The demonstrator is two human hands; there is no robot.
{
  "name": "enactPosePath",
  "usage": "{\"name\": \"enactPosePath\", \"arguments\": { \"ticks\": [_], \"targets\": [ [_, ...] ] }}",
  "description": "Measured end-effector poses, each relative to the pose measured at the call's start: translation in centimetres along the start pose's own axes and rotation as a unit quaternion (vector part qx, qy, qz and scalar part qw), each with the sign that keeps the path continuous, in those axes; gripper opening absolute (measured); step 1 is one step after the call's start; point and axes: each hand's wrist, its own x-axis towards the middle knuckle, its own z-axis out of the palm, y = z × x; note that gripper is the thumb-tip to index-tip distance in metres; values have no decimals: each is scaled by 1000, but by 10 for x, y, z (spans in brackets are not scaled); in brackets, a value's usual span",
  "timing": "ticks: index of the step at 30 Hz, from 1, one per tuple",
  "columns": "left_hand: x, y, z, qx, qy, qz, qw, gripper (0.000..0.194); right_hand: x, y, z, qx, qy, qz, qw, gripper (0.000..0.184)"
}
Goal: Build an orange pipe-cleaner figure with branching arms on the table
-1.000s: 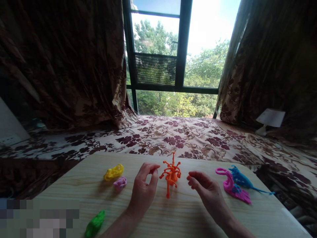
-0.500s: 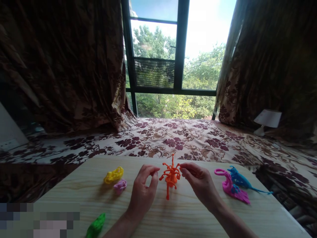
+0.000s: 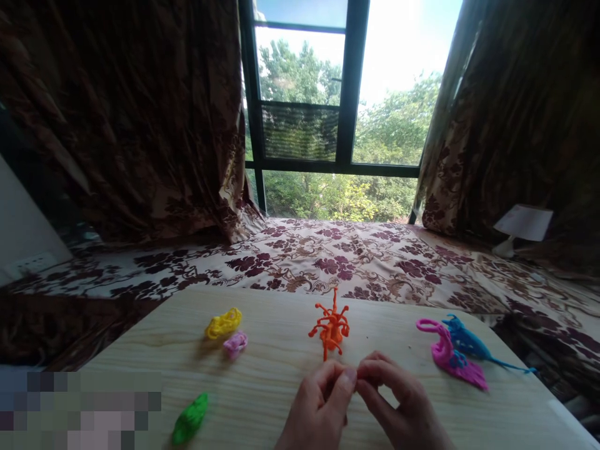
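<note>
An orange clay figure point(image 3: 332, 334) with several thin, curling arms stands upright on the pale wooden table point(image 3: 276, 325). Just in front of it, both hands are brought together, apart from the figure. My left hand point(image 3: 323, 400) has its thumb and index finger pinched, and whatever lies between them is too small to make out. My right hand point(image 3: 398, 400) is pinched as well, its fingertips meeting those of the left; anything in them is hidden.
To the left lie a yellow clay piece point(image 3: 224, 323), a pink one point(image 3: 235, 344) and a green one point(image 3: 190, 419). On the right, a magenta swan-necked figure point(image 3: 443, 350) touches a blue long-tailed figure point(image 3: 469, 340). Behind the table spreads a floral cloth point(image 3: 337, 265); a lamp point(image 3: 522, 222) stands right.
Both hands have drawn back from the sides of the orange figure and come together in front of it. The whole view has shifted slightly. The clay pieces stay in place on the table.
</note>
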Motion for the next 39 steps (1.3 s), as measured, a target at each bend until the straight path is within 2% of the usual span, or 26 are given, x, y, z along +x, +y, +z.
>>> {"name": "enactPosePath", "arguments": {
  "ticks": [3,8,14,27,32,39],
  "targets": [
    [5,-7,-2,-44,-40,-28,998,34,-1,3,-1,0,-12,9,1000,11],
    [12,-13,-5,-119,-90,-50,987,32,-1,5,-2,-4,5,25,1000,13],
    [13,-15,-4,-167,-77,-87,979,31,-2,9,-5,-8,-18,25,1000,11],
    [14,-15,-2,-167,-61,-92,980,29,-2,11,-7,-7,2,21,1000,14],
    [13,-16,-2,-170,-72,-91,979,28,-2,10,-8,-14,-21,20,999,10],
    [11,-14,-2,-170,-82,-74,979,28,0,7,-9,-29,-19,22,999,11]
  ]
}}
